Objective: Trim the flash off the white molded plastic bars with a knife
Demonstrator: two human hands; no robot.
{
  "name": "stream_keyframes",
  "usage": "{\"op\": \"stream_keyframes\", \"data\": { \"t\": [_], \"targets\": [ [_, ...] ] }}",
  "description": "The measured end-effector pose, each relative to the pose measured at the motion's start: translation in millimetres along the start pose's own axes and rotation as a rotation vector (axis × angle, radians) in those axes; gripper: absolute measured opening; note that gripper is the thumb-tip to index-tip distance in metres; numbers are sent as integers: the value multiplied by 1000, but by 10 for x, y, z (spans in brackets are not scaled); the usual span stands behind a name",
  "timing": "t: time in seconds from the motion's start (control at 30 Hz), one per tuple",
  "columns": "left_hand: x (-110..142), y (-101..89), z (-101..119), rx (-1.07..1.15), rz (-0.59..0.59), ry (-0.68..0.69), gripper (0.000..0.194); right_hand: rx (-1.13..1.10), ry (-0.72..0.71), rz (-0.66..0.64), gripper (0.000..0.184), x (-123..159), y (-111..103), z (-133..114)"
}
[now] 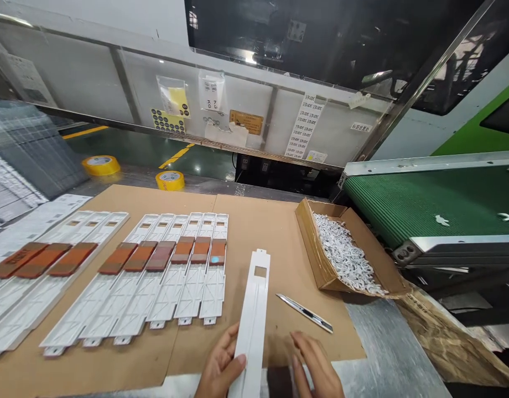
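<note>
Left hand [219,365] on white strip [252,326]; end cut off

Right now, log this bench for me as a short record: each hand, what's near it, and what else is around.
Left hand: holding the lower part of a long white plastic panel
Right hand: open, beside the panel, apparently not touching it
Nearby tool: snap-off utility knife on a cardboard sheet
Box: cardboard box of small white plastic pieces
Rows: similar white panels with orange-brown patches
Beyond: green conveyor belt; yellow tape roll
</note>
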State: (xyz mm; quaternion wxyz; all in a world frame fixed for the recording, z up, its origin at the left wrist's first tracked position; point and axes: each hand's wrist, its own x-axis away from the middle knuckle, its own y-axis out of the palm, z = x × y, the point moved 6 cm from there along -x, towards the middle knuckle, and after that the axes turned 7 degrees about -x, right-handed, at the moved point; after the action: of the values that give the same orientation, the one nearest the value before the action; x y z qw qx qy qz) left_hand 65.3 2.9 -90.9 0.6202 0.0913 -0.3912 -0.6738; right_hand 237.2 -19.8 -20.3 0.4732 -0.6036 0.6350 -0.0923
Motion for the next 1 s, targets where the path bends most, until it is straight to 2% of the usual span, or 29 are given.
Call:
{"op": "stream_keyframes", "data": {
  "t": [0.1, 0.23, 0.3, 0.4, 0.47, 0.57, 0.63, 0.7, 0.77, 0.8, 0.83, 0.9, 1.0],
  "targets": [
    [70, 14, 116, 61, 34, -43, 59, 72, 63, -60, 33, -117, 24, 228],
    [204, 86, 344, 135, 164, -115, 75, 230, 188, -102, 32, -279, 89, 677],
    [254, 119, 473, 115, 214, -118, 74, 252, 260, -88, 32, -316, 122, 865],
    [276, 153, 617, 71, 194, -92, 67, 208, 314, -92, 25, -319, 169, 977],
    [266, 147, 655, 47, 130, -87, 66, 137, 333, -81, 21, -314, 167, 957],
    [245, 84, 640, -52, 8, -159, 75, -8, 384, -13, 24, -346, 81, 862],
    [250, 64, 629, -169, -149, -240, 82, -122, 425, 47, 28, -422, -28, 777],
    [303, 88, 636, -288, -371, -326, 83, -245, 461, 62, 38, -541, -140, 683],
    [393, 106, 667, -374, -572, -390, 80, -389, 487, -26, 48, -669, -202, 579],
    [429, 92, 696, -382, -622, -402, 77, -469, 497, -101, 49, -715, -207, 520],
    [442, 55, 738, -344, -615, -394, 73, -550, 507, -177, 45, -740, -202, 457],
    [413, -82, 827, -181, -481, -344, 62, -700, 536, -258, 41, -727, -177, 331],
    [304, -268, 914, 90, -241, -178, 57, -859, 598, -173, 46, -597, -66, 141]
  ]
}}
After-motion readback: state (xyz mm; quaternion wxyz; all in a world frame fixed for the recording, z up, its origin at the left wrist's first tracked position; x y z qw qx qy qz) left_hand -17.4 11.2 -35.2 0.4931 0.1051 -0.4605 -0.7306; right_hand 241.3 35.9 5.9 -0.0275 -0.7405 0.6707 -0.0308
